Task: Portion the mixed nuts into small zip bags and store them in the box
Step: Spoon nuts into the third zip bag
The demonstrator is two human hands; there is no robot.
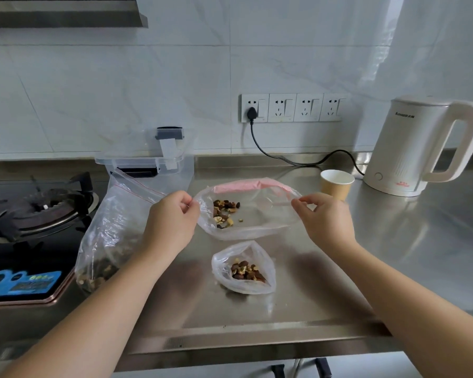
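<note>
A clear zip bag (260, 214) with a pink zip strip is held up over the steel counter, and a small heap of mixed nuts (224, 212) lies in its left side. My left hand (172, 222) pinches the bag's left corner and my right hand (322, 218) pinches its right corner. Below it a smaller bag (243, 268) holding nuts lies open on the counter. A large clear bag (107, 241) of nuts stands at the left, against the stove edge. The clear storage box (148, 162) stands behind it with its lid raised.
A gas stove (36, 211) fills the left side. A paper cup (336, 184) and a white electric kettle (426, 145) stand at the back right, the kettle's black cord (279, 156) running to wall sockets. The steel counter (393, 255) stretches right.
</note>
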